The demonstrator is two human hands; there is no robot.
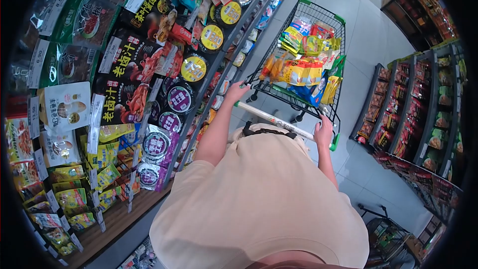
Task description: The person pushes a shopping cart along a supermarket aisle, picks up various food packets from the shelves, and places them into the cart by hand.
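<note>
A shopping cart (340, 45) with a dark wire basket and green corners stands in front of me, filled with colourful bagged snacks (301, 72). Its pale push handle (266, 115) crosses just ahead of my body. At the handle's left end, beside the basket's rear corner, my left hand (236, 92) is closed on the cart; part of its grip is hidden. Near the other end, my right hand (323, 130) curls around the handle by the green end piece (334, 142). A yellow bag (302, 72) lies near the basket's middle.
Close on my left runs a shelf with black packets (124, 102), yellow-lidded tubs (193, 67) and price tags (95, 123). Packed shelves (406, 109) stand to the right across the tiled floor (356, 74). Another cart (388, 236) is at lower right.
</note>
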